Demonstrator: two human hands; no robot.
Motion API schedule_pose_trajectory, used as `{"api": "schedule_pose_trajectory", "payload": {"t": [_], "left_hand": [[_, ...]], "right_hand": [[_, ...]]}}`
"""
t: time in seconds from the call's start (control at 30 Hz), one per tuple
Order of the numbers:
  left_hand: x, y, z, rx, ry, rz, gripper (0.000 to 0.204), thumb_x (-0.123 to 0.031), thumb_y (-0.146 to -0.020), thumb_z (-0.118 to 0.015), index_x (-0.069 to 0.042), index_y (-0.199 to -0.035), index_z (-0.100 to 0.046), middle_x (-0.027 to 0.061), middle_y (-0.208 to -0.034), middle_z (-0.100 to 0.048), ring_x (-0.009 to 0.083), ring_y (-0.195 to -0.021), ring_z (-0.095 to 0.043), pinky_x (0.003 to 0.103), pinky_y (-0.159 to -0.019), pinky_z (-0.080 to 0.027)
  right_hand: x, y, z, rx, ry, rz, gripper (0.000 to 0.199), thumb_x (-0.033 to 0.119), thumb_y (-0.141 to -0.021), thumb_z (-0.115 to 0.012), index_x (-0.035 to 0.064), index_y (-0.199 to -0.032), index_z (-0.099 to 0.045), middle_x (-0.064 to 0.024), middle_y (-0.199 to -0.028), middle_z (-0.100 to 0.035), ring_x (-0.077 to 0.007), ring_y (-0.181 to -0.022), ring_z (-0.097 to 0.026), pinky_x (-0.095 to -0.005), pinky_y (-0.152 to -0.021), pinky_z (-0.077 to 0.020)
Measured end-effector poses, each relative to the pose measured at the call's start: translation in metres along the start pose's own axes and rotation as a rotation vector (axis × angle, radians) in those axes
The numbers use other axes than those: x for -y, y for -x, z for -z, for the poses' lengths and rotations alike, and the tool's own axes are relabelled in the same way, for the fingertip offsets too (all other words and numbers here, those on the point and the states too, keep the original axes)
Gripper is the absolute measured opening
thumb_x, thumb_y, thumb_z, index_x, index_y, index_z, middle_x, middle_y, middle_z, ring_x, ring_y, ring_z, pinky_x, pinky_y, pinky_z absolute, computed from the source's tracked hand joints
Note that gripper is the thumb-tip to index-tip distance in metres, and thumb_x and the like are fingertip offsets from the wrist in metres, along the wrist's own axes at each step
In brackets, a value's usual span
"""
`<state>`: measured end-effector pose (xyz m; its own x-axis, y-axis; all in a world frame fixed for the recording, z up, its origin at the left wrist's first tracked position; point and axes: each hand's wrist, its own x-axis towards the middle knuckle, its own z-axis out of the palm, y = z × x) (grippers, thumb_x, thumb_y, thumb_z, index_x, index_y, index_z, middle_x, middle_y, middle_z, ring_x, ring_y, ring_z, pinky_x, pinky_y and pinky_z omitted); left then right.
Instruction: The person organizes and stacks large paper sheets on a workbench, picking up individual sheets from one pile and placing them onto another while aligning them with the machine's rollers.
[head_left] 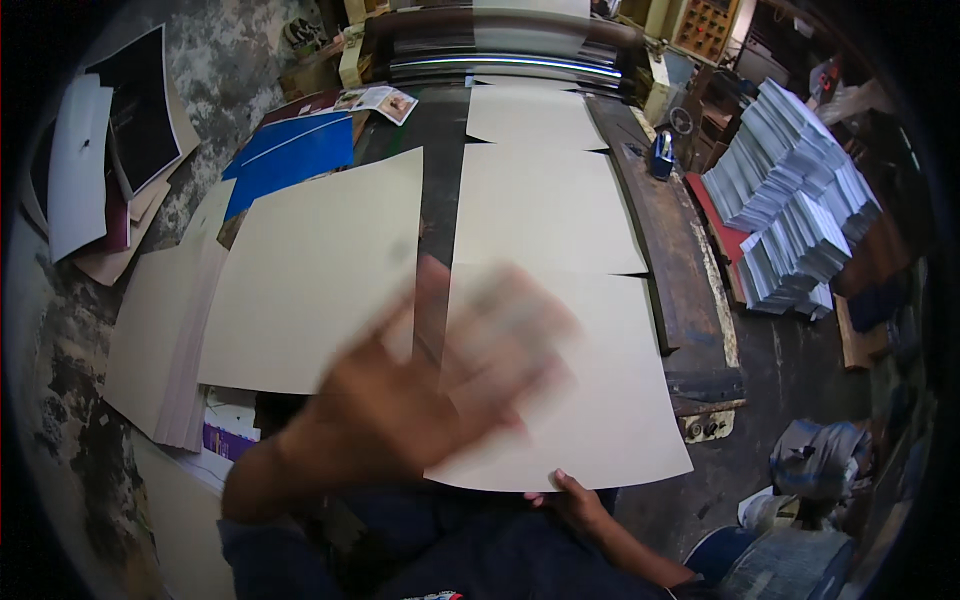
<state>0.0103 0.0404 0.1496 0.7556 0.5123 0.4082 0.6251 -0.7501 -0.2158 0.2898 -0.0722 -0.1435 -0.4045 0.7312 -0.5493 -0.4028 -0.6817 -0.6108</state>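
A large cream sheet of card (590,400) lies nearest to me, the closest in a line of cream sheets (540,200) that runs back to a roller machine (500,68). At its near edge my right hand (578,500) grips it, thumb on top and fingertips underneath. My left hand (450,370) is above the sheet's left side, smeared by motion. Its thumb stands apart and its fingers look stretched out, with nothing visible in them. Left of the line is a stack of cream card (310,270), partly behind my left arm.
Blue sheets (290,155) and a printed page (380,102) lie beyond the stack. A dark metal rail (670,240) borders the line on the right, with a blue tool (662,155) on it. Piled paper bundles (790,200) stand farther right. Loose boards (100,170) lean at the left wall.
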Motion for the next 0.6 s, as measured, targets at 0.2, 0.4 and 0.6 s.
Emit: {"api": "schedule_pose_trajectory", "payload": {"t": [0.2,0.4,0.6], "left_hand": [[0.082,0.105,-0.127,0.142,0.052,0.758,0.067,-0.041,-0.097,-0.052,-0.009,-0.151,-0.029,0.014,-0.158,-0.024,0.0384,-0.147,-0.015,0.055,-0.117,-0.016],[0.039,0.138,-0.129,0.201,0.409,0.759,0.082,-0.061,-0.085,-0.059,-0.01,-0.147,-0.04,0.0155,-0.156,-0.03,0.0375,-0.147,-0.018,0.055,-0.117,-0.01],[0.04,0.153,-0.129,0.048,0.585,0.772,0.079,-0.062,-0.074,-0.07,-0.01,-0.131,-0.059,0.0093,-0.142,-0.052,0.034,-0.141,-0.035,0.054,-0.117,-0.015]], "right_hand": [[0.023,-0.027,-0.014,-0.017,-0.082,0.008,0.049,0.039,-0.099,-0.05,-0.0005,-0.128,-0.045,-0.0182,-0.115,-0.059,-0.0274,-0.101,-0.062,-0.0397,-0.084,-0.0485],[0.029,-0.061,-0.002,-0.1,-0.118,0.172,0.047,0.04,-0.099,-0.048,-0.0023,-0.12,-0.051,-0.0185,-0.103,-0.064,-0.0256,-0.093,-0.063,-0.0409,-0.084,-0.049],[0.031,-0.072,-0.014,-0.23,-0.174,0.313,0.042,0.036,-0.1,-0.046,0.0027,-0.125,-0.045,-0.0169,-0.107,-0.064,-0.0213,-0.084,-0.061,-0.0403,-0.083,-0.0501]]}}
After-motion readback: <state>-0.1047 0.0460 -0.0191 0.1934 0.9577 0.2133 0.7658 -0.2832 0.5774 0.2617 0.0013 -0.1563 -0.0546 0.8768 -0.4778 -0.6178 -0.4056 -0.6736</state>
